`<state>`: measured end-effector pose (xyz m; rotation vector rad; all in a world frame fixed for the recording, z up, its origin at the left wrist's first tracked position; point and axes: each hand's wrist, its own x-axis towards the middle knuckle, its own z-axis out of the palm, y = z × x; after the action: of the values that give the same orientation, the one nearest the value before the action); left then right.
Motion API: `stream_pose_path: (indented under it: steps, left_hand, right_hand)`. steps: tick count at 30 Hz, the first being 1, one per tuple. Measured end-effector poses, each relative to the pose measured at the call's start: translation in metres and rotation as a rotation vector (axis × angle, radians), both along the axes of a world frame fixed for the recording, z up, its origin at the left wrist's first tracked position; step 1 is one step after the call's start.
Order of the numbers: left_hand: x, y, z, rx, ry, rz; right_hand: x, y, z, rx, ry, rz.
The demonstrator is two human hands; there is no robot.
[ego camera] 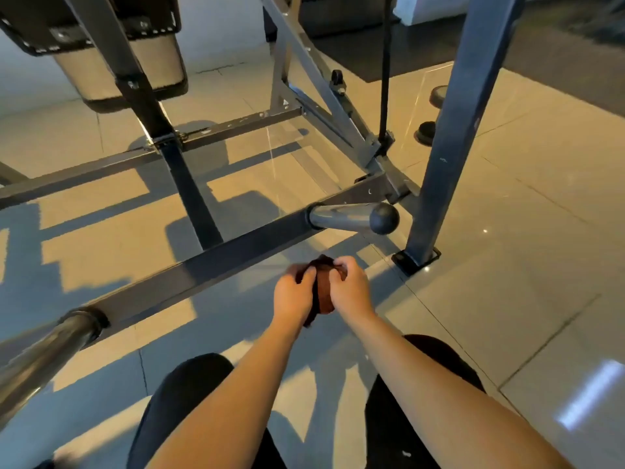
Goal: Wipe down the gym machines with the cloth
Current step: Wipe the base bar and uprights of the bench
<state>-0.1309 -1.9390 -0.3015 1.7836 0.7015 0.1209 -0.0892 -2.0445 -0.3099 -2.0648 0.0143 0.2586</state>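
A dark brown cloth (321,292) is bunched between my two hands, low in the middle of the view. My left hand (293,292) grips its left side with curled fingers. My right hand (350,287) pinches its top and right side. Both hands hover just in front of the machine's dark grey base bar (209,269), which runs from lower left to upper right and ends in a chrome peg (341,216) with a black ball cap (384,218). Neither hand nor the cloth touches the bar.
A blue-grey upright post (449,137) stands right of the peg on a floor plate. A padded seat (101,42) hangs at upper left over crossing frame bars. Another chrome peg (44,353) juts out at lower left. My knees (189,394) are below on glossy tile.
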Motion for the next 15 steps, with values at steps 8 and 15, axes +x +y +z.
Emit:
stream_pose_path:
  steps: [8, 15]
  left_hand:
    - [0.028, -0.064, -0.004, -0.137, -0.060, -0.240]
    - [0.062, -0.096, 0.000, -0.226, -0.010, -0.362]
  right_hand:
    - [0.000, -0.076, 0.018, -0.045, -0.012, -0.255]
    - [0.038, -0.104, 0.017, -0.121, -0.007, -0.300]
